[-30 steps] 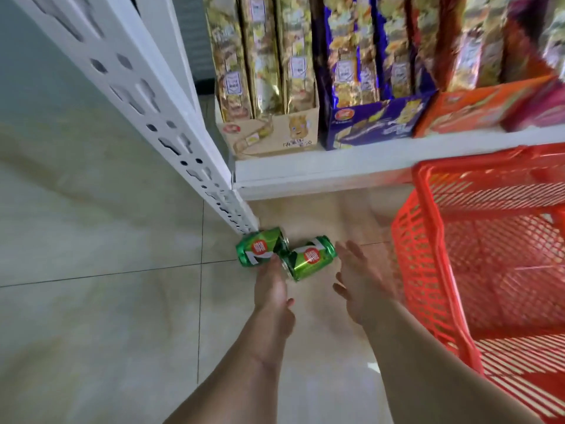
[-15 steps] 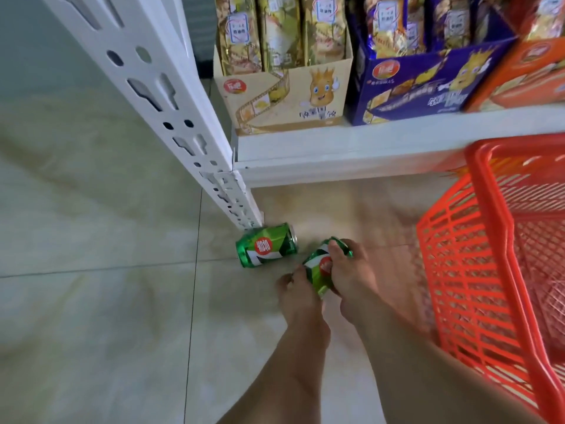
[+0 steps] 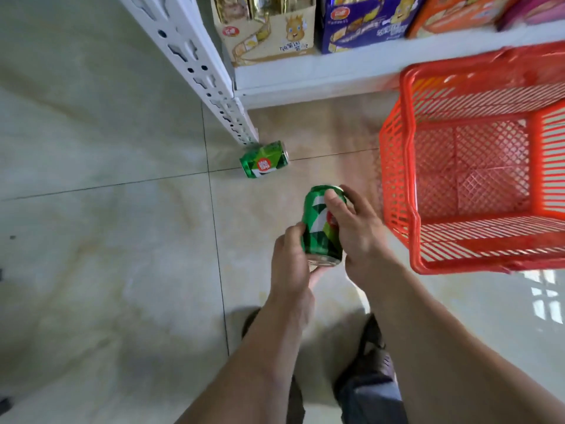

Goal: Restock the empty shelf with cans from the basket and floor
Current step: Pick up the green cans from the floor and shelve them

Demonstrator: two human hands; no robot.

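The red plastic basket (image 3: 477, 166) stands on the floor tiles (image 3: 107, 240) at the right, just before the lowest shelf board (image 3: 321, 75); its walls and bottom are an open lattice, and in the part that shows nothing lies inside. On the shelf board stand cardboard display boxes with snack packs: a beige box (image 3: 269, 35) at the left end, a blue box (image 3: 363, 22) beside it, and an orange box (image 3: 452, 13) further right. Both hands hold one green can (image 3: 318, 228) in the air above the floor, with its top pointing away from the person. The right hand (image 3: 357, 231) grips its side, thumb laid across the label, and the left hand (image 3: 290, 264) curls round the lower end with fingers under the bottom rim. A second green can (image 3: 264, 159) lies on its side on the glossy tiles, touching the foot of the white perforated metal post (image 3: 195, 62) of the shelf.
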